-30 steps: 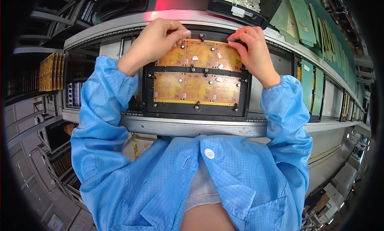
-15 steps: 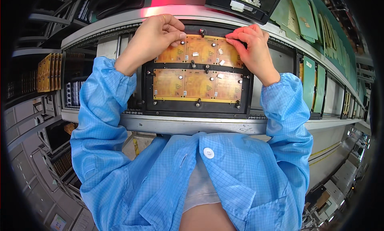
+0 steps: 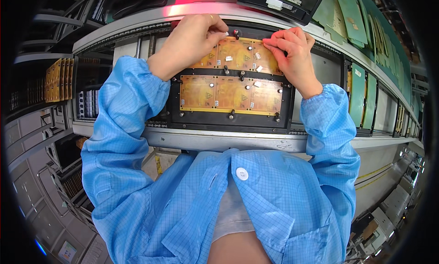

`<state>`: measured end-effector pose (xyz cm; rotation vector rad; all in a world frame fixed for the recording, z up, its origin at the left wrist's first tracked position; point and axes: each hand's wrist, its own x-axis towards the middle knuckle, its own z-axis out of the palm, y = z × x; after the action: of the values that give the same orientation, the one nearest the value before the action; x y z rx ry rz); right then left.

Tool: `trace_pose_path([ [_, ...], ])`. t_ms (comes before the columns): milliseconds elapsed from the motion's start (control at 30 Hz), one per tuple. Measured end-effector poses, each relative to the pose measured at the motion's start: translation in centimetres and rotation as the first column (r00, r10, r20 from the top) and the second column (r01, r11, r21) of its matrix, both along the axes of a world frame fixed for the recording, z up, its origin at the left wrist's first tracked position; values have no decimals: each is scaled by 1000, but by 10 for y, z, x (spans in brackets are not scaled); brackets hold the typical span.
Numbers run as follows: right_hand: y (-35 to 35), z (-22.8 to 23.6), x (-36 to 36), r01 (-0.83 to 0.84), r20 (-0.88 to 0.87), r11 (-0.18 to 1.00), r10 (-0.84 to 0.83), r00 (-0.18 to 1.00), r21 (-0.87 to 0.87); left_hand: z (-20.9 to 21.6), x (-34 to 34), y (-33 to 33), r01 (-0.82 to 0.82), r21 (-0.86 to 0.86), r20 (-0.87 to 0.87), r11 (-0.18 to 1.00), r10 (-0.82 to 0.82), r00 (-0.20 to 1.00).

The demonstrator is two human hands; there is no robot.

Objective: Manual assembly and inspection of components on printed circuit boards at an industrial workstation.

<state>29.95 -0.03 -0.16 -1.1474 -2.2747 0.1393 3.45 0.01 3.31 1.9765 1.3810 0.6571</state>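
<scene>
Two amber circuit board panels lie in a black frame in front of me, the far panel (image 3: 237,63) above the near panel (image 3: 231,96). My left hand (image 3: 196,40) is closed in a pinch on a small white connector (image 3: 227,34) over the far panel's back edge. At that panel's far right corner, my right hand (image 3: 292,49) has its thumb and fingers pressed together; whatever they hold is hidden. White connectors lie on the far panel, one (image 3: 229,58) near its middle and another (image 3: 257,56) close to my right hand.
The black frame (image 3: 210,119) rests on a conveyor with metal rails (image 3: 219,142). Black clamp knobs (image 3: 236,33) stand up around the panels. Beyond the far rail sits a black bin (image 3: 295,10) of white connectors. Green boards (image 3: 350,17) are stacked at the far right.
My left hand has moved right along the far panel's back edge, and the white connector now shows at its fingertips. My right hand stays at the corner. The whole view has shifted slightly.
</scene>
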Motion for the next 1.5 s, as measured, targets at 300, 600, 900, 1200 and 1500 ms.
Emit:
trace_pose_path([
  [300, -10, 21, -12, -114, 51, 991, 118, 992, -66, -3, 10, 9, 138, 88, -59, 987, -133, 989],
  [600, -13, 27, -5, -131, -60, 986, 125, 990, -105, -9, 8, 7, 117, 140, -68, 983, -108, 992],
  [900, -31, 35, 30, -108, -401, 887, -91, 912, -448, -17, 5, 6, 164, 245, -68, 956, -151, 986],
  [1200, -42, 39, 37, -303, -621, 702, -250, 743, -645, -26, -2, 5, 228, 416, -119, 880, -196, 973],
  [1500, -47, 36, 36, -270, -615, 755, -215, 759, -597, -26, -1, -1, 193, 393, -63, 899, -183, 981],
])
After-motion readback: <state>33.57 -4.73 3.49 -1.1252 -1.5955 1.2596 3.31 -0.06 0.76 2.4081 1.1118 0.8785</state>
